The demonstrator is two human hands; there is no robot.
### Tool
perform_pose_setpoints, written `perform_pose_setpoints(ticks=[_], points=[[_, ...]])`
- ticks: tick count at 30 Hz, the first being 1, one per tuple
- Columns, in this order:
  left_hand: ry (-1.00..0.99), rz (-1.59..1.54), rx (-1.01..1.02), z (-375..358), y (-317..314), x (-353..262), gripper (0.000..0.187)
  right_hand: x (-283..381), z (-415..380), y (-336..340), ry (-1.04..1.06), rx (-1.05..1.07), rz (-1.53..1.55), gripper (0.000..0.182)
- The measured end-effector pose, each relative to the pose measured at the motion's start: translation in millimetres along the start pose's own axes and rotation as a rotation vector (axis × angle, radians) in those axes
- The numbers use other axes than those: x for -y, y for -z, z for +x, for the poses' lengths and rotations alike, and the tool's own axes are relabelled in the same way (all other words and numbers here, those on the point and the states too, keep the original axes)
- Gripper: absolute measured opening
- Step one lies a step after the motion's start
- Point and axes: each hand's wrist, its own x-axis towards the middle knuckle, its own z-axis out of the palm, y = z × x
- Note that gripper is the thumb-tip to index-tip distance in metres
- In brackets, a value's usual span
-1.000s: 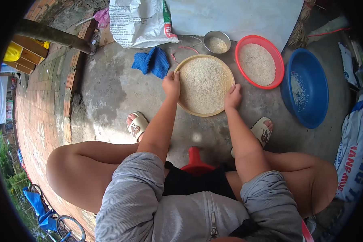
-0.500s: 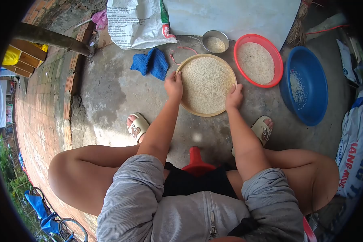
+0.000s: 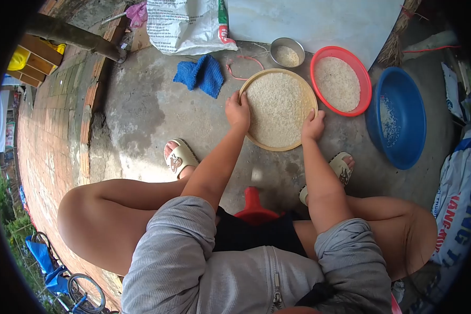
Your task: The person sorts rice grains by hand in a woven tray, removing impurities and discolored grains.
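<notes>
A round, shallow winnowing basket [image 3: 277, 149] with a tan rim is held out in front of me above the concrete floor. Pale rice grains [image 3: 275, 111] cover most of its inside, with a bare strip along the right side. My left hand [image 3: 238, 112] is closed on the left rim. On the lower right rim, my right hand [image 3: 313, 126] grips with the thumb on top; the fingers underneath are partly hidden. Just right of the basket is a red plastic basin [image 3: 369, 86] with rice in it.
A blue basin [image 3: 411, 125] with some scattered grains stands at the right. Behind the basket is a metal bowl [image 3: 294, 44] holding grain. A blue cloth [image 3: 200, 76] and a white sack [image 3: 186, 26] lie at the back left. Beneath me is a red stool [image 3: 253, 201].
Both hands and the basket have shifted slightly right in the view, which has itself moved a little. The rice has slid within the basket, baring more of its right side.
</notes>
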Motion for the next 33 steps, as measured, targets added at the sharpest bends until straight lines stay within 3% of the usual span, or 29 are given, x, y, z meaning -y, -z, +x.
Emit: perform_pose_setpoints(ticks=[1,2,4,9,16,18,20,22,24,26,27,29,31,33], points=[[-0.041,0.031,0.023,10.5,6.3,4.6,0.025,8.5,-10.4,-2.6,-0.05,0.025,-0.001,0.03],[-0.074,0.075,0.0,22.5,12.7,16.8,0.026,14.7,-21.4,-12.2,0.043,0.006,0.039,0.032],[0.028,0.116,-0.007,40.8,32.0,38.3,0.028,32.4,-38.6,-27.5,0.06,0.141,0.04,0.036],[0.092,0.127,-0.096,35.1,33.7,53.7,0.029,45.7,-26.4,-27.3,0.185,0.14,0.16,0.038],[-0.032,0.026,0.049,16.7,-7.9,4.4,0.026,-0.9,4.7,0.3,0.034,0.038,0.016,0.041],[-0.091,0.166,0.137,31.9,4.5,8.3,0.025,-0.5,-2.4,-8.4,0.064,0.071,-0.09,0.042],[-0.022,0.154,0.154,42.7,6.2,33.5,0.026,2.3,-8.4,-14.4,0.08,0.139,-0.111,0.039],[0.016,0.239,0.03,48.4,8.3,48.9,0.027,7.5,-13.3,-19.8,0.205,0.148,-0.066,0.034],[0.02,0.253,0.013,44.3,10.3,47.9,0.026,9.8,-15.7,-21.4,0.177,0.161,-0.103,0.03],[-0.202,0.418,-0.146,34.5,17.7,18.9,0.023,10.7,-17.3,-22.2,0.148,0.158,-0.131,0.029],[-0.203,0.42,-0.144,33.1,14.0,14.4,0.023,11.0,-18.0,-22.7,0.145,0.159,-0.13,0.029],[-0.479,0.193,0.024,31.5,3.0,2.3,0.02,11.1,-18.2,-22.4,0.157,0.138,-0.108,0.028],[-0.463,0.044,0.322,22.2,-13.9,-14.7,0.025,12.2,-19.1,-23.6,0.143,0.123,-0.103,0.028],[-0.584,0.033,0.446,9.5,-28.2,-29.7,0.034,13.3,-20.3,-23.9,0.126,0.106,-0.097,0.028]])
